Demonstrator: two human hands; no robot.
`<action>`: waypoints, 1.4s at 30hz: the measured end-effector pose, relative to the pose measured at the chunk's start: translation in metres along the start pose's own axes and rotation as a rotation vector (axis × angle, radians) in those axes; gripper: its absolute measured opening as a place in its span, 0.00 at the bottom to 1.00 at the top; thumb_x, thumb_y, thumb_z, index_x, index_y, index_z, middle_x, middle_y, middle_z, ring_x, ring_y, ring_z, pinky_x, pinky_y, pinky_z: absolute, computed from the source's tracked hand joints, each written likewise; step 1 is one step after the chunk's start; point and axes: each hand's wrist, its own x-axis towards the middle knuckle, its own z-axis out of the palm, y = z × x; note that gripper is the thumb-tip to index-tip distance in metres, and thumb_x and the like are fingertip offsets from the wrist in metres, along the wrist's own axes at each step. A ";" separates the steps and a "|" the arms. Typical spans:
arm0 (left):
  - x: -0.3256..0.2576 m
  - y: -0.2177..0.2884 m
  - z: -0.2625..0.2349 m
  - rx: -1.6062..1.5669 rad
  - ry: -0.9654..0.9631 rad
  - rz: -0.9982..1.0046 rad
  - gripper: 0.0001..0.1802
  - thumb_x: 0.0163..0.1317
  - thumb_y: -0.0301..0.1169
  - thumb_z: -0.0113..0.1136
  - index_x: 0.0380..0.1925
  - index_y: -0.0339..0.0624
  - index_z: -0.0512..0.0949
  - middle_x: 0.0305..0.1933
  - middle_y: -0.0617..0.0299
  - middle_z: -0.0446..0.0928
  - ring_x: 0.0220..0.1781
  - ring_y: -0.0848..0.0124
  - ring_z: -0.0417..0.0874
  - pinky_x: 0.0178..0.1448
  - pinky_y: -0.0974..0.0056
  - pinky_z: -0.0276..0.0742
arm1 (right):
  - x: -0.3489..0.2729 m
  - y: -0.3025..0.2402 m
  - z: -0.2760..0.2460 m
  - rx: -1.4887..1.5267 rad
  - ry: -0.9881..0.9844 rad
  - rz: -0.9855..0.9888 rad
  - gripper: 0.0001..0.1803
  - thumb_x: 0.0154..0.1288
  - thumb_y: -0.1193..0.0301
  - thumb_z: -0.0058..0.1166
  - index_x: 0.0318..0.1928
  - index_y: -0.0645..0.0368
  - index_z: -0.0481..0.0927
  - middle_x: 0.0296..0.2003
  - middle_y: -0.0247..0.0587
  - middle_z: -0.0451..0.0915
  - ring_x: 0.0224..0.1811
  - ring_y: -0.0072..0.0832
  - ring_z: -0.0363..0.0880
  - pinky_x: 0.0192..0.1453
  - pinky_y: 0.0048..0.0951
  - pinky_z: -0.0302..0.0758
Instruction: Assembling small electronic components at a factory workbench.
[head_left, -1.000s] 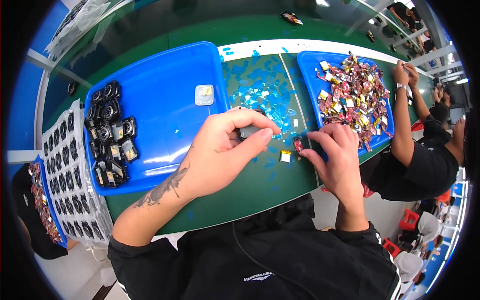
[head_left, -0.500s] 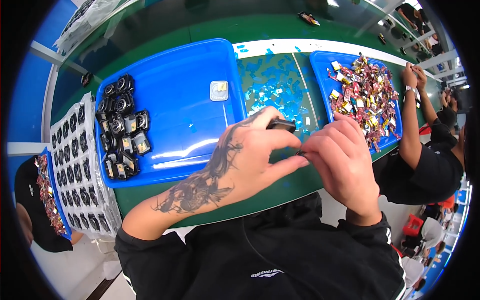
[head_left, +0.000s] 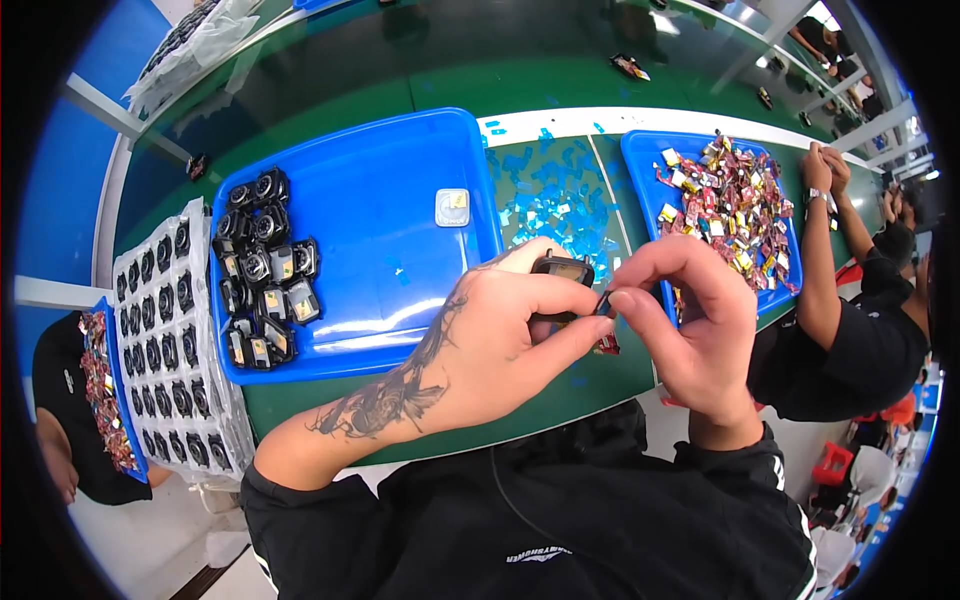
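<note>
My left hand (head_left: pixel 515 325) is closed, holding a black watch-like case (head_left: pixel 567 267) under its curled fingers. Between its thumb and index tip, a small dark piece (head_left: pixel 604 302) meets the fingertips of my right hand (head_left: pixel 705 325). My right thumb and index finger pinch that same piece; its exact kind is too small to tell. A bit of a red component (head_left: pixel 609 345) shows just below my left thumb. Both hands are over the green table, in front of scattered blue film pieces (head_left: pixel 560 205).
Left of my hands, a blue tray (head_left: pixel 370 180) holds several black watch cases (head_left: pixel 265 228) and a clear square piece (head_left: pixel 452 208). A second blue tray (head_left: pixel 637 150), heaped with small red and gold components (head_left: pixel 735 220), stands right. A plastic tray of cases (head_left: pixel 165 355) lies far left. A co-worker's hands (head_left: pixel 825 170) are at right.
The view has shifted, so the trays appear lower. My right fingers have opened out from a tighter curl, and the black case and the small dark piece show more plainly.
</note>
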 end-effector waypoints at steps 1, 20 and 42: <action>0.000 -0.001 0.002 0.001 0.005 0.004 0.07 0.59 0.25 0.67 0.37 0.35 0.84 0.38 0.60 0.75 0.34 0.77 0.75 0.35 0.69 0.72 | -0.001 0.002 0.002 0.112 0.029 0.096 0.07 0.56 0.82 0.62 0.36 0.63 0.81 0.33 0.40 0.82 0.34 0.29 0.80 0.39 0.28 0.75; 0.006 -0.025 0.008 -0.235 0.052 -0.090 0.09 0.65 0.24 0.59 0.40 0.29 0.82 0.38 0.63 0.77 0.33 0.81 0.76 0.32 0.74 0.73 | -0.003 0.019 0.010 -0.400 -0.086 -0.405 0.13 0.49 0.85 0.60 0.36 0.62 0.73 0.31 0.43 0.73 0.29 0.39 0.75 0.31 0.34 0.73; 0.009 -0.028 0.004 -0.402 0.092 -0.116 0.28 0.69 0.20 0.44 0.70 0.36 0.57 0.52 0.58 0.73 0.46 0.77 0.76 0.49 0.69 0.76 | -0.006 0.035 0.001 0.534 0.052 0.104 0.09 0.62 0.84 0.56 0.44 0.69 0.77 0.39 0.43 0.79 0.41 0.25 0.79 0.50 0.27 0.78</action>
